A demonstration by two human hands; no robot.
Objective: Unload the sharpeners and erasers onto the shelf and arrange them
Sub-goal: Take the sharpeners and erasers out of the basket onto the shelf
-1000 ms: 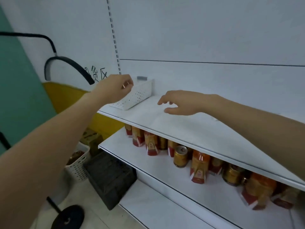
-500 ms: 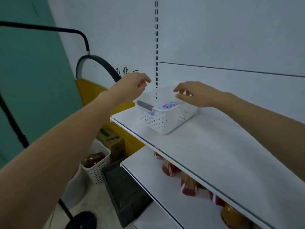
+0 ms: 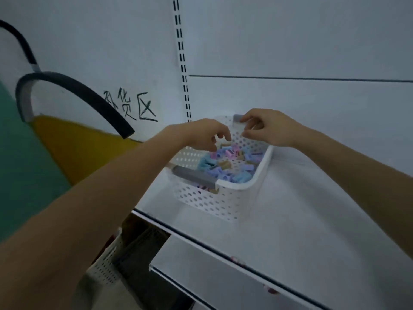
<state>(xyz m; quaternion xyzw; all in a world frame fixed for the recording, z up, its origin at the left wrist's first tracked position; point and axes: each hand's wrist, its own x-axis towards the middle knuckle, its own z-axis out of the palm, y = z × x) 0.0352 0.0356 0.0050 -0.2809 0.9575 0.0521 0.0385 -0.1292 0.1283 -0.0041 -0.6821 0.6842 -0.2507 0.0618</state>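
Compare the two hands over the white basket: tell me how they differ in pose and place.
The left hand dips into the white basket, fingers curled down toward the small pastel pieces; the right hand is at the far rim by the grey handle, fingers pinched. The left reaches in over the left wall, the right from the right. Whether either grips anything is unclear. Both are bare.

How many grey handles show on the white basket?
2: the near handle on the basket's front rim, the far handle at the back, under the right hand.
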